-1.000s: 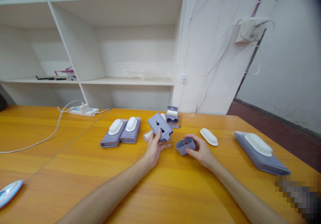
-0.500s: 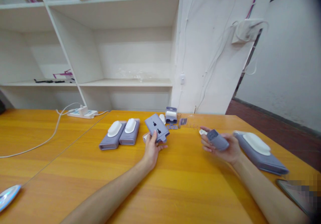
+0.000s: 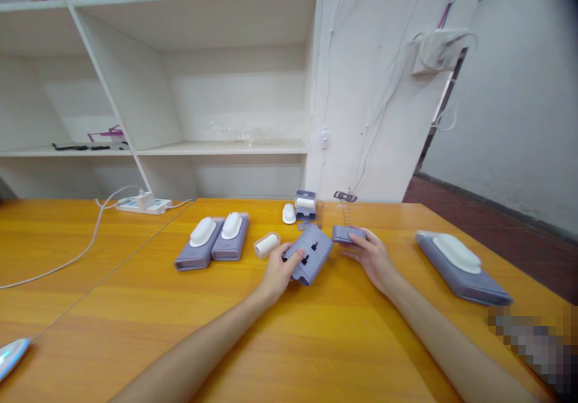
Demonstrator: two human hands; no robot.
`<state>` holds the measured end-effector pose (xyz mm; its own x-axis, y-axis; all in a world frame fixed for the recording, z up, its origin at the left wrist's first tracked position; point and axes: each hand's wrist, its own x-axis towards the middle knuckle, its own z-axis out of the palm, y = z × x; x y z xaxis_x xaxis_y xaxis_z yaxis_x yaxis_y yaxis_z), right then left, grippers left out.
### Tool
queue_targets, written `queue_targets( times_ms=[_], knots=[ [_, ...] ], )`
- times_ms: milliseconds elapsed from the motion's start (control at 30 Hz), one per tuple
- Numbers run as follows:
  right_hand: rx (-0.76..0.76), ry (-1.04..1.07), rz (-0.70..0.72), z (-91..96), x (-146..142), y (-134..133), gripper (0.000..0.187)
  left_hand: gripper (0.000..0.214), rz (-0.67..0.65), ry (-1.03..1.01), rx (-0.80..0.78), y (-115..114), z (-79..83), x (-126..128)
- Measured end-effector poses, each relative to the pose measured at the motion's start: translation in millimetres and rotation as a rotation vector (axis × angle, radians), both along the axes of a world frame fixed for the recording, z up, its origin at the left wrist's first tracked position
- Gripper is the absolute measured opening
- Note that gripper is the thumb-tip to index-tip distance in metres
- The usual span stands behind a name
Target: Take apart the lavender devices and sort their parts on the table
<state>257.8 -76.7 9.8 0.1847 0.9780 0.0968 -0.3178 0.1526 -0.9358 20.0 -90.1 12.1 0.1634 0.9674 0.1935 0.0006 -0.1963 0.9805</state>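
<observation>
White shelves (image 3: pixel 221 148) rose behind a wooden tabletop (image 3: pixel 316 343)

One slotted lilac case (image 3: pixel 312 253) tilted in the left hand (image 3: pixel 277 272), gripped between thumb and fingers. Just right of it, the right hand (image 3: pixel 374 257) grasped one smaller lilac part (image 3: pixel 344 234), its fingers partly curled. Three white-topped lilac holders (image 3: pixel 233 245) lay around: two leftward, one at far right.

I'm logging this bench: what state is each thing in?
Slotted purple casing: held in left hand, tilted
Smaller purple piece: held in right hand
Left pair of purple cases: lying flat
Right purple case: lying flat
Loose white roll: lying on its side
Power strip: adapter plugged in
Clear plastic on shelf: crumpled
</observation>
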Motion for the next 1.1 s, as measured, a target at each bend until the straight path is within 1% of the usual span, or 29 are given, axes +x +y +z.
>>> queue_targets(
  times_ms=[100, 167, 333, 433, 500, 600, 700, 767, 833, 867, 900, 967, 1033, 1100],
  knots=[
    [0.015, -0.037, -0.021, 0.7, -3.2, -3.4, 0.047, 0.047, -0.049, 0.079, -0.046, 4.8, -0.6, -2.2],
    [0.015, -0.067, -0.032, -0.7, -5.1, -4.1, 0.048, 0.048, -0.059, 0.145, -0.022, 7.3, -1.6, -2.9],
    [0.005, -0.116, -0.048, -5.1, -6.6, -2.3, 0.047, 0.044, -0.024, 0.287, 0.066, 6.8, -4.0, -1.4],
    [0.004, -0.142, -0.059, -5.8, -6.6, -1.3, 0.047, 0.045, 0.014, 0.36, 0.113, 1.1, -1.2, -0.2],
    [0.002, -0.16, -0.067, -5.9, -7.0, -1.1, 0.048, 0.048, 0.039, 0.429, 0.171, -4.4, 2.8, 0.3],
    [0.002, -0.201, -0.075, -6.2, -8.2, -1.4, 0.049, 0.053, 0.071, 0.59, 0.29, -13.3, 8.9, 0.9],
    [0.006, -0.259, -0.077, -6.7, -9.0, -1.6, 0.048, 0.062, 0.05, 0.73, 0.368, -21.0, 11.9, 0.7],
    [0.012, -0.281, -0.077, -6.8, -9.3, -1.6, 0.047, 0.073, 0.025, 0.795, 0.425, -25.1, 12.1, 0.1],
    [0.022, -0.289, -0.081, -6.8, -9.7, -1.9, 0.046, 0.086, 0.0, 0.845, 0.553, -28.1, 11.8, -0.3],
    [0.03, -0.292, -0.089, -6.7, -10.1, -2.2, 0.046, 0.088, -0.011, 0.866, 0.638, -29.1, 11.6, -0.3],
    [0.044, -0.299, -0.104, -6.6, -10.7, -2.7, 0.046, 0.084, -0.023, 0.885, 0.721, -29.8, 11.5, -0.2],
    [0.102, -0.346, -0.168, -6.0, -12.4, -4.2, 0.047, 0.068, -0.041, 0.918, 0.832, -29.9, 11.4, 0.5],
    [0.19, -0.448, -0.264, -4.9, -14.7, -6.7, 0.047, 0.055, -0.026, 0.952, 0.852, -28.5, 11.0, 1.2],
    [0.27, -0.591, -0.347, -3.9, -17.4, -9.8, 0.048, 0.052, 0.025, 0.985, 0.836, -26.0, 9.7, 1.5]
  ],
)
